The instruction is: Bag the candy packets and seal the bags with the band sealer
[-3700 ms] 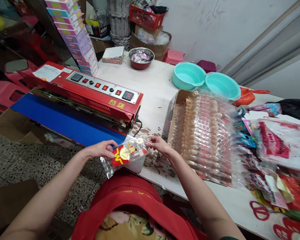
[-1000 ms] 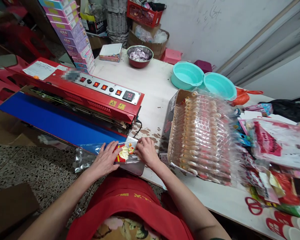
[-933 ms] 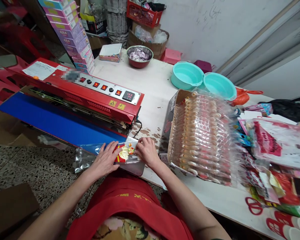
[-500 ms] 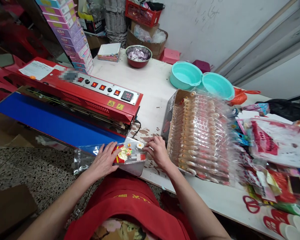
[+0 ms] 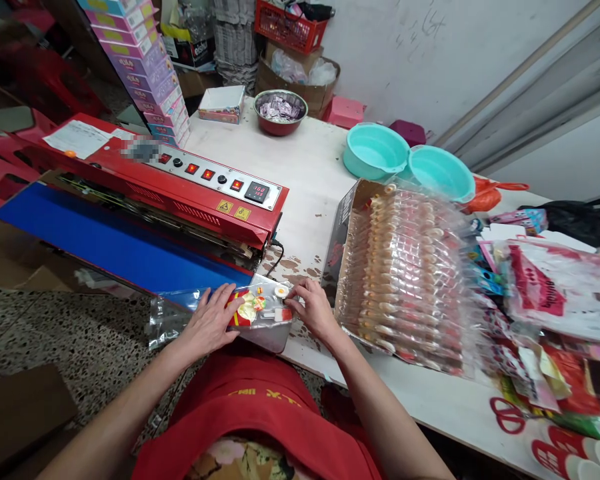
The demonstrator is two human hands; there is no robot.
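Note:
A clear plastic bag lies across a grey block-like support at the table's front edge. Inside are small colourful pieces: a fried-egg shape, a red-and-white popsicle shape and a red-and-yellow piece. My left hand rests flat on the bag's left part, fingers stretched out. At the right end, my right hand pinches the bag's edge between thumb and fingers. Just behind the bag is the blue belt of a red sealing machine, its switches lit.
Right of my hands, a cardboard box holds rows of filled clear bags. Two turquoise basins and a metal bowl stand behind. Red-handled scissors, paper cups and mixed packets lie far right. Stacked boxes rise behind the machine.
Both hands keep nearly the same position on the bag. The whole view has shifted slightly, with surroundings appearing a little further right.

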